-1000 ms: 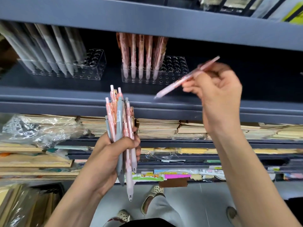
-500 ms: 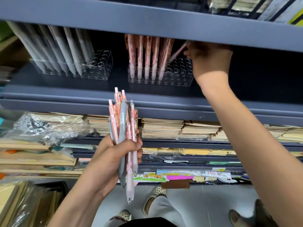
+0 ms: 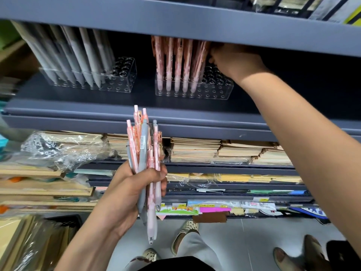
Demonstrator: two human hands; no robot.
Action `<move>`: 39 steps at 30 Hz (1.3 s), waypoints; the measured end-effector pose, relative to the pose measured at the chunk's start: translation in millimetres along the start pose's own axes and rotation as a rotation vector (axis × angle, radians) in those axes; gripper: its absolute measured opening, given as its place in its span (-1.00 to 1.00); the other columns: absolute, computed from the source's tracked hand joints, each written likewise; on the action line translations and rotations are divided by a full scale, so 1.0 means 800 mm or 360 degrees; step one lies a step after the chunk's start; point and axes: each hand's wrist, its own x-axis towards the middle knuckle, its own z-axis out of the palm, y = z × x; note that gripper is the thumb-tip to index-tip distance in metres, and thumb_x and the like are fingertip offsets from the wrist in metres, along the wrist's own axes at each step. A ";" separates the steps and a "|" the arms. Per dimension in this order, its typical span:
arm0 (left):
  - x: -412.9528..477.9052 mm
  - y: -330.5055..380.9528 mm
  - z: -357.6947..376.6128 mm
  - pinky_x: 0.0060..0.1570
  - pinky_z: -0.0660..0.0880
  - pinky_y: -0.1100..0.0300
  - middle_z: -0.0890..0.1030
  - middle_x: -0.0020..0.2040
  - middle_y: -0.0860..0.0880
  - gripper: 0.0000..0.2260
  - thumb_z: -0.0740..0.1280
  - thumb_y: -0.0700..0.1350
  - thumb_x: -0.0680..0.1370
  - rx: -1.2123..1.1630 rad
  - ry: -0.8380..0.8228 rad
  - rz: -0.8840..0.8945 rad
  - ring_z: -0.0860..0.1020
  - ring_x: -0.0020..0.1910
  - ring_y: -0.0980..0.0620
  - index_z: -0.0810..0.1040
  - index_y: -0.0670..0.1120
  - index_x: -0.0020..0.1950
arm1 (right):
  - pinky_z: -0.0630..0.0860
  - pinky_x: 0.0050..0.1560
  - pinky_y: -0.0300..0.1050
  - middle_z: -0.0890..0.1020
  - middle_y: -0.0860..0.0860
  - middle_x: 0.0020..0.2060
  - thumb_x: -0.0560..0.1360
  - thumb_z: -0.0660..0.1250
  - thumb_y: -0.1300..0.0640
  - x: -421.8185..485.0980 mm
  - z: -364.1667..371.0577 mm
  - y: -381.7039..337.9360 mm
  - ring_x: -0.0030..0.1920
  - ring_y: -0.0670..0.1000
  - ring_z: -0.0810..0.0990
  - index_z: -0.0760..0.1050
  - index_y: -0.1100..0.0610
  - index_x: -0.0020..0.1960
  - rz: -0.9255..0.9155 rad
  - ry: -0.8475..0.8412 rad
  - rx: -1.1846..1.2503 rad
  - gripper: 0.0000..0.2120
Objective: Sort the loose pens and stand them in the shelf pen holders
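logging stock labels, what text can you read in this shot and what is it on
No text reads clearly.
Barcode sticker on the grey pen held in the left hand: bars only, digits too small.
Yellow price tags on the bottom shelf edge: blurred.
White tag with red print beside them: blurred.

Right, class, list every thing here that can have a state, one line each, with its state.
left hand: grips the pen bundle.
pen bundle: pink and grey mixed, upright, not yet sorted.
right hand: up at the pink pens on the shelf; grip unclear.
pink holder: partly filled, right-side holes empty.
grey holder: partly filled, right-side holes empty.
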 end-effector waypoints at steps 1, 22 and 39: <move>0.000 0.000 0.000 -0.34 0.50 0.11 0.57 -0.26 -0.13 -0.81 0.43 -0.28 0.27 -0.0006 -0.0012 -0.0001 0.53 -0.35 -0.04 0.70 -0.09 -0.16 | 0.41 0.03 -0.13 0.62 0.03 0.10 0.64 0.04 -0.04 -0.002 -0.001 -0.001 -0.04 -0.01 0.56 0.53 0.09 0.17 -0.0016 -0.0025 0.0025 -0.65; -0.004 -0.007 0.013 -0.35 0.51 0.10 0.52 -0.30 -0.22 -0.85 0.42 -0.31 0.32 0.0109 -0.0213 -0.0075 0.52 -0.37 -0.09 0.61 -0.20 -0.13 | 0.55 -0.27 -0.18 0.69 0.17 -0.26 0.41 0.50 0.20 -0.202 0.055 0.032 -0.32 -0.04 0.62 0.60 0.24 -0.12 0.0006 -0.0721 0.1155 -0.87; 0.005 -0.016 0.017 -0.45 0.47 0.13 0.47 -0.34 -0.12 -0.55 0.44 -0.23 0.15 -0.0366 0.0001 -0.0069 0.45 -0.44 -0.04 0.50 -0.23 0.01 | 0.60 -0.05 -0.10 0.69 0.11 -0.20 0.51 0.38 0.25 -0.190 0.013 0.079 -0.16 0.08 0.66 0.56 0.23 -0.02 -0.0128 0.0344 0.2021 -0.94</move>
